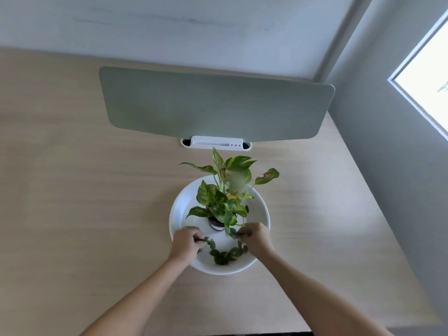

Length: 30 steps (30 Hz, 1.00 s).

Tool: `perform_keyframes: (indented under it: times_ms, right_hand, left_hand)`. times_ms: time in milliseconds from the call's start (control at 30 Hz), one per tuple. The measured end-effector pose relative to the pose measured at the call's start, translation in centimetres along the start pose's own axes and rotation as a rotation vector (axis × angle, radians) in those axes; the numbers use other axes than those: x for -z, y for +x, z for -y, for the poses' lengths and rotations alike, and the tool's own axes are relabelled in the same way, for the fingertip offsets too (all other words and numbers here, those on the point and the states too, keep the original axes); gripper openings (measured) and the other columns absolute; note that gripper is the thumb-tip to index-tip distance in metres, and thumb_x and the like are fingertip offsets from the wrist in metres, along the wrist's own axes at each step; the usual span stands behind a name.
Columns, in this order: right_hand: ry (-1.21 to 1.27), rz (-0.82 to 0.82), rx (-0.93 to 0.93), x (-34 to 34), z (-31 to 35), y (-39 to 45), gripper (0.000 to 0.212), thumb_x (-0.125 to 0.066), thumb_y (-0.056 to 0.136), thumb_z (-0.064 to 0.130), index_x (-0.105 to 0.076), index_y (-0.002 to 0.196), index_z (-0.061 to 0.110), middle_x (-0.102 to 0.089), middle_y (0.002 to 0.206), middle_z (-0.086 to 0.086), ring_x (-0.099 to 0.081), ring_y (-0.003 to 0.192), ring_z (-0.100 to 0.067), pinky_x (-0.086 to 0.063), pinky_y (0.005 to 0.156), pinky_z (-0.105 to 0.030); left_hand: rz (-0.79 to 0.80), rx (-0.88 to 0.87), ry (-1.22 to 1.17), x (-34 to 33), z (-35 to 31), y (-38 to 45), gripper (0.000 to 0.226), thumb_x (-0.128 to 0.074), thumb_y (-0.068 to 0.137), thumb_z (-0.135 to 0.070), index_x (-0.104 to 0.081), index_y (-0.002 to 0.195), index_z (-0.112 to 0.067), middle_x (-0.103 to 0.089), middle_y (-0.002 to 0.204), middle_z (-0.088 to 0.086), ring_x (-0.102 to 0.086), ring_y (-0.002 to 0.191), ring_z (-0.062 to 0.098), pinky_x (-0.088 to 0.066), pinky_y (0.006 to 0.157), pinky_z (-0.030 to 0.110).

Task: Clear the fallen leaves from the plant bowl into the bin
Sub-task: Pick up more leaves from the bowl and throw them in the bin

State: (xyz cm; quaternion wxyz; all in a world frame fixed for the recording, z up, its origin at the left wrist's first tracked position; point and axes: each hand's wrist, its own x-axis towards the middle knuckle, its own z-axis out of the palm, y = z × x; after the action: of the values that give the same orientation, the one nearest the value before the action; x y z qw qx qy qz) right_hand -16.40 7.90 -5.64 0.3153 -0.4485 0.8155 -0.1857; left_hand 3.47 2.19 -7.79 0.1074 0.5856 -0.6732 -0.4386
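A white plant bowl [180,207] stands on the wooden desk. In its middle a small pot holds a green and yellow leafy plant [223,197]. Several dark fallen leaves [224,255] lie in the near part of the bowl. My left hand [185,243] is inside the bowl's left side, fingers pinched on a dark leaf. On the right side, my right hand [255,237] is closed on leaves close to the pot. No bin is in view.
A grey-green divider panel [213,105] stands at the desk's back on a white clamp base [216,143]. The wooden desk [84,202] ends at a grey wall on the right, where a bright window [429,78] sits.
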Motion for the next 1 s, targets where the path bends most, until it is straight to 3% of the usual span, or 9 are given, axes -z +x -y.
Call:
perform_keyframes:
  times_ms: [67,133,267,333,433,567,633,800,1000]
  right_hand:
    - [0.207,-0.032,-0.145,0.8,-0.1,-0.1,0.013,-0.067,0.074,0.003,-0.076,0.078,0.011,-0.068,0.064,-0.004,-0.057,0.050,-0.007,-0.040,0.045,-0.006]
    - [0.406,-0.053,-0.259,1.4,-0.8,-0.7,0.012,-0.071,0.071,0.004,-0.075,0.077,0.014,-0.068,0.059,-0.003,-0.056,0.044,-0.004,-0.042,0.044,-0.008]
    - [0.734,-0.070,-0.330,3.0,-2.7,-2.9,0.016,-0.078,0.063,-0.003,-0.070,0.068,0.010,-0.067,0.063,-0.013,-0.062,0.056,-0.021,-0.058,0.065,-0.030]
    - [0.860,-0.061,-0.322,3.9,-4.0,-4.1,0.015,-0.076,0.065,-0.007,-0.067,0.070,0.003,-0.067,0.068,-0.019,-0.062,0.056,-0.024,-0.059,0.067,-0.033]
    - [0.989,-0.093,-0.305,6.0,-6.3,-6.2,0.015,-0.069,0.072,-0.012,-0.063,0.071,0.001,-0.064,0.068,-0.017,-0.061,0.051,-0.020,-0.056,0.055,-0.023]
    - [1.123,-0.169,-0.329,9.5,-11.9,-10.4,0.019,-0.062,0.079,-0.014,-0.057,0.070,0.002,-0.062,0.071,-0.015,-0.062,0.058,-0.021,-0.056,0.052,-0.019]
    - [1.168,-0.196,-0.362,11.0,-15.6,-13.0,0.017,-0.061,0.080,-0.014,-0.056,0.075,0.002,-0.062,0.075,-0.016,-0.063,0.064,-0.022,-0.057,0.056,-0.020]
    - [1.221,-0.374,-0.499,12.5,-25.8,-20.2,0.016,-0.068,0.076,-0.010,-0.060,0.084,0.000,-0.067,0.078,-0.016,-0.066,0.070,-0.024,-0.057,0.069,-0.028]
    - [1.243,-0.499,-0.707,10.6,-35.2,-26.7,0.016,-0.070,0.074,-0.010,-0.063,0.074,0.004,-0.066,0.083,-0.015,-0.067,0.071,-0.022,-0.059,0.059,-0.022]
  left_hand:
    - [0.013,0.133,-0.250,0.6,-0.3,-0.1,0.011,-0.079,0.072,-0.010,-0.070,0.077,-0.009,-0.069,0.072,0.001,-0.061,0.060,0.010,-0.045,0.049,0.009]
    - [0.080,0.276,-0.504,0.9,-0.8,-0.5,0.016,-0.081,0.069,-0.007,-0.071,0.081,-0.003,-0.070,0.072,0.008,-0.063,0.060,0.017,-0.048,0.048,0.016]
    - [0.195,0.429,-0.826,0.0,-2.5,-2.0,0.015,-0.069,0.074,0.014,-0.063,0.078,0.001,-0.069,0.069,0.010,-0.069,0.053,0.011,-0.054,0.047,0.015]
    - [0.255,0.446,-0.851,-1.2,-3.6,-2.9,0.016,-0.065,0.077,0.016,-0.062,0.079,0.000,-0.071,0.064,0.007,-0.069,0.060,0.012,-0.055,0.047,0.015]
    - [0.357,0.454,-0.898,-3.6,-5.4,-4.2,0.015,-0.063,0.079,0.015,-0.062,0.084,0.001,-0.074,0.059,0.005,-0.071,0.057,0.012,-0.058,0.050,0.019]
    - [0.455,0.369,-0.866,-8.8,-9.5,-6.6,0.015,-0.063,0.080,0.014,-0.063,0.081,-0.001,-0.073,0.059,0.005,-0.070,0.054,0.012,-0.056,0.061,0.021]
    - [0.503,0.350,-0.829,-12.1,-11.7,-8.8,0.016,-0.064,0.079,0.015,-0.062,0.078,-0.002,-0.073,0.059,0.005,-0.070,0.055,0.013,-0.056,0.058,0.020]
    - [0.707,0.377,-0.747,-21.3,-15.3,-15.0,0.015,-0.058,0.081,0.018,-0.061,0.080,0.003,-0.074,0.059,0.009,-0.072,0.053,0.014,-0.059,0.052,0.019]
    - [0.895,0.437,-0.515,-31.2,-15.3,-20.9,0.017,-0.063,0.079,0.015,-0.066,0.077,-0.001,-0.075,0.064,0.006,-0.073,0.060,0.012,-0.060,0.061,0.020]
